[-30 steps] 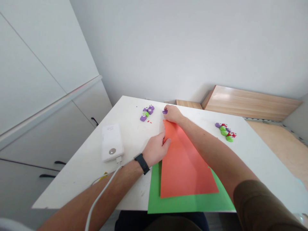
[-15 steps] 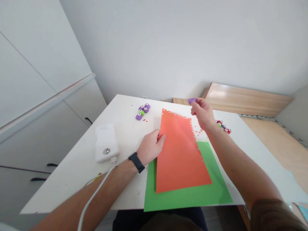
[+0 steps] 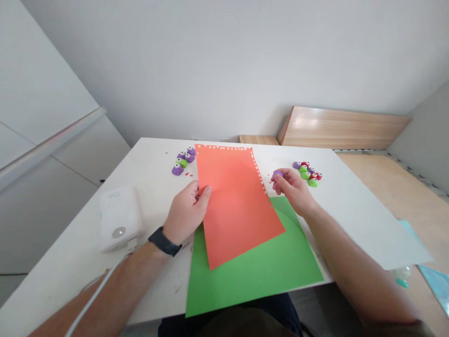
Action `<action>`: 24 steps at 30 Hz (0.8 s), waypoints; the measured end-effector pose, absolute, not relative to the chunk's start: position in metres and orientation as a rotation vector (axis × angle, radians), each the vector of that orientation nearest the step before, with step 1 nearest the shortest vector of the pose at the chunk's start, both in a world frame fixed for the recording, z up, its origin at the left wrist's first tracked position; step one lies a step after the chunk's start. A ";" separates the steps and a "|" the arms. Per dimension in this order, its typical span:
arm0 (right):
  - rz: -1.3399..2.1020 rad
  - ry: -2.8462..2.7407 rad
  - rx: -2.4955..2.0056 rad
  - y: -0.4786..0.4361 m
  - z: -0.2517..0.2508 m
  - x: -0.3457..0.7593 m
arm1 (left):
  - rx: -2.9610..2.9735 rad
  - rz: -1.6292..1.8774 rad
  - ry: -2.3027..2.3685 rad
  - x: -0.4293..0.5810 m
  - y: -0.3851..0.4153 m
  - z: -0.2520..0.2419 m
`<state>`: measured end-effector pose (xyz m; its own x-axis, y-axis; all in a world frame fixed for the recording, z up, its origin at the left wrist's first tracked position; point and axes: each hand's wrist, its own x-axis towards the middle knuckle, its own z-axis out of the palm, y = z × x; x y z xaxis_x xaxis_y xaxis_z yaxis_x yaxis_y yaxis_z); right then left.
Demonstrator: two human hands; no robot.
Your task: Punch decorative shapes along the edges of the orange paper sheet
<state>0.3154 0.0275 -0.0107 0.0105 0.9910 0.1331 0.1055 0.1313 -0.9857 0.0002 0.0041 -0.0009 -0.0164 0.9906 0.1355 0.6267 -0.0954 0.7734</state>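
Observation:
My left hand [image 3: 187, 206] grips the left edge of an orange sheet of paper [image 3: 235, 192], thumb on top and fingers curled beneath. Small holes run along the sheet's top and right edges. Off the right edge, my right hand [image 3: 293, 187] pinches a small purple craft punch [image 3: 277, 174] between thumb and fingers, apart from the paper. Beneath the orange sheet lies a green sheet [image 3: 252, 276]. Small orange paper bits [image 3: 188, 174] are scattered on the table near both sides of the orange sheet.
Several purple and green punches [image 3: 182, 161] sit at the back left. A mixed group of red, green and purple punches [image 3: 307, 173] is beyond my right hand. A white box-like device [image 3: 119, 217] with a cable stands left on the white table [image 3: 351, 210].
My right hand has come down and nearer with the purple punch. The orange sheet has turned, its near right corner swinging up, with my left hand still on it. The view has shifted right.

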 end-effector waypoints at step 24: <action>1.383 -1.261 -1.211 0.023 -0.012 0.324 | 1.649 1.244 1.703 -0.006 0.006 0.000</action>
<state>0.3245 0.0227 -0.0120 -0.1362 0.9860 -0.0963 0.0047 -0.0965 -0.9953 -0.0064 0.0060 0.0004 -0.1754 0.9502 0.2575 0.5341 -0.1279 0.8357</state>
